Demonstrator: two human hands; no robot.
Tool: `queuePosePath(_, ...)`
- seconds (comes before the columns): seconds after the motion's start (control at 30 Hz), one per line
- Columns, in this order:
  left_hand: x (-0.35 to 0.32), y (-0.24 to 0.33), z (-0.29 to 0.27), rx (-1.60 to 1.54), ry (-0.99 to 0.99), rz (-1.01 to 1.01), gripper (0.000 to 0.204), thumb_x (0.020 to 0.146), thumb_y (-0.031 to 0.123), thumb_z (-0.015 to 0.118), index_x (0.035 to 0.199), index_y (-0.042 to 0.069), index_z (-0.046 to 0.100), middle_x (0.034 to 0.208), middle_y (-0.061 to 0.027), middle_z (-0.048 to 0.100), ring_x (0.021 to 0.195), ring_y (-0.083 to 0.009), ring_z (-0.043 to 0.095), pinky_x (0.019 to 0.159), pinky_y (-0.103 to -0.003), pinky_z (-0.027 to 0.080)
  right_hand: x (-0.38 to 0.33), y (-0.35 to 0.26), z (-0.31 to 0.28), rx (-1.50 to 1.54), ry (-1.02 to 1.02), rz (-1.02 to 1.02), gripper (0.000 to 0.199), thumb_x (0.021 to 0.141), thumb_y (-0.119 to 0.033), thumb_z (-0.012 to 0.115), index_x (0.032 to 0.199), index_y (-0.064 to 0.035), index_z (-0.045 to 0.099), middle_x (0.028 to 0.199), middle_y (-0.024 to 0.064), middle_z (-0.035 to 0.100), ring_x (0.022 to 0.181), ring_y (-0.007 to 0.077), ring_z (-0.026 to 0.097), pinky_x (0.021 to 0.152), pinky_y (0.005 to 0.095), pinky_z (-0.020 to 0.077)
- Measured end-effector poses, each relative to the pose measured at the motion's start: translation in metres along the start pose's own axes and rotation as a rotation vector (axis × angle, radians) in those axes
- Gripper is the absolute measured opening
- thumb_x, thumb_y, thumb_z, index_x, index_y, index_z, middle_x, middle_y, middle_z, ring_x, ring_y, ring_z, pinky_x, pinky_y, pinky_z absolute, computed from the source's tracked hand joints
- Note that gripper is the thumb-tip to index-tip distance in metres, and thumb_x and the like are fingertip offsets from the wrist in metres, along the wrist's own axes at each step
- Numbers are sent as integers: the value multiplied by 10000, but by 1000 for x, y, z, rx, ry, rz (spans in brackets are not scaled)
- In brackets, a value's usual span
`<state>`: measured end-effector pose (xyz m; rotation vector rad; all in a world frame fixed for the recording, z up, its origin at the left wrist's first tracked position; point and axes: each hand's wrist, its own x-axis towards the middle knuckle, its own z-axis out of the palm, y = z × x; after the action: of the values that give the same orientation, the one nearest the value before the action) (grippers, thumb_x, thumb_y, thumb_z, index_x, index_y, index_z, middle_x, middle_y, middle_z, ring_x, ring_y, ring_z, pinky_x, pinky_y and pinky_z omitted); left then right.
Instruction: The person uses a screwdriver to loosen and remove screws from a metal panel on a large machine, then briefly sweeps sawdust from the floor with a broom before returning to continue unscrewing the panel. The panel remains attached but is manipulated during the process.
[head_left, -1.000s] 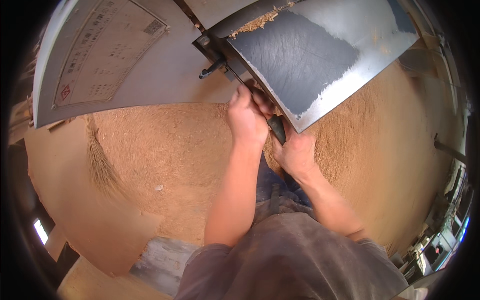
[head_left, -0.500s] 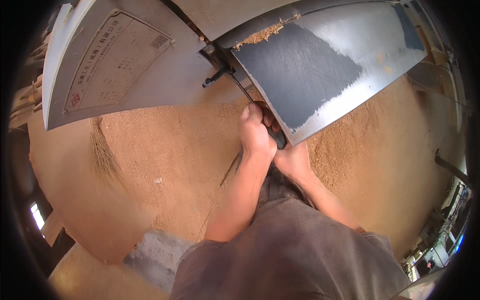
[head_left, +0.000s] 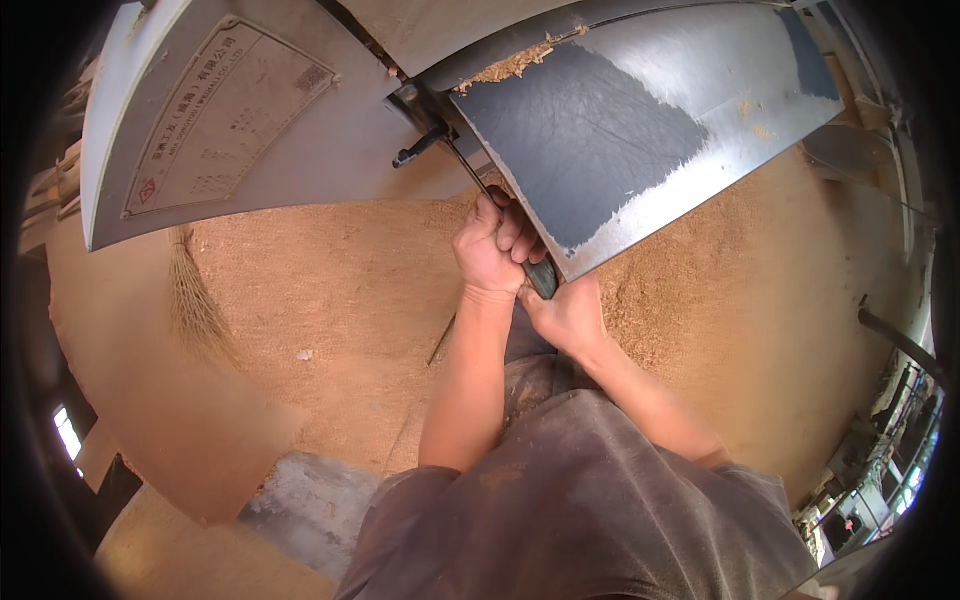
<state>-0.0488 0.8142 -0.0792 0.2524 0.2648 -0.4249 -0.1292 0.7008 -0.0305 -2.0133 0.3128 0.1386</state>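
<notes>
Both my hands are at the near left corner of a flat metal machine table [head_left: 670, 200]. My left hand [head_left: 490, 245] is closed, its fingers curled round a dark handle [head_left: 541, 278] beside the table's edge. My right hand [head_left: 570, 312] grips the lower end of the same handle, its fingers partly hidden under the table corner. A thin dark rod [head_left: 468, 167] runs from above my left hand up to a black clamp lever [head_left: 420, 147] on the machine. Whether rod and handle are one piece is hidden by my fingers.
A grey machine panel [head_left: 370, 160] with a metal plate stands at upper left. Wood shavings [head_left: 510, 68] lie along the table's back edge. Sawdust covers the floor [head_left: 330, 290], where a straw broom [head_left: 195, 300] leans left. A dark bar [head_left: 900, 340] juts in at right.
My hands have shifted slightly left against the table edge. My left hand has turned, so its curled fingers and more of the dark handle between the hands now show.
</notes>
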Motion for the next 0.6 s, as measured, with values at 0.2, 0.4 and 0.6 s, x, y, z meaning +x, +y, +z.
queuePosePath(0.2, -14, -11, 16, 247, 252, -18, 442, 1103, 475, 418, 1062, 87, 624, 875, -44, 644, 662, -168, 515, 599, -314, 429, 12, -2, 10, -20, 132, -239, 304, 805, 60, 672, 1098, -8, 624, 1004, 127, 650, 945, 274, 645, 867, 370, 521)
queuePosePath(0.4, -10, -10, 21, 293, 203, 1, 492, 1102, 480, 413, 900, 63, 583, 624, -40, 482, 541, -164, 450, 516, -312, 410, 9, 18, 16, 25, 66, -139, 230, 856, -11, 726, 1034, -38, 582, 963, 66, 574, 899, 212, 571, 828, 345, 494)
queuePosePath(0.6, -9, -15, 33, 444, 332, 98, 473, 1105, 424, 470, 835, 39, 524, 658, -64, 504, 505, -163, 448, 439, -333, 415, 15, 18, 8, 130, -63, -141, 346, 837, -94, 809, 1094, -56, 580, 1015, 22, 548, 965, 181, 534, 874, 324, 464)
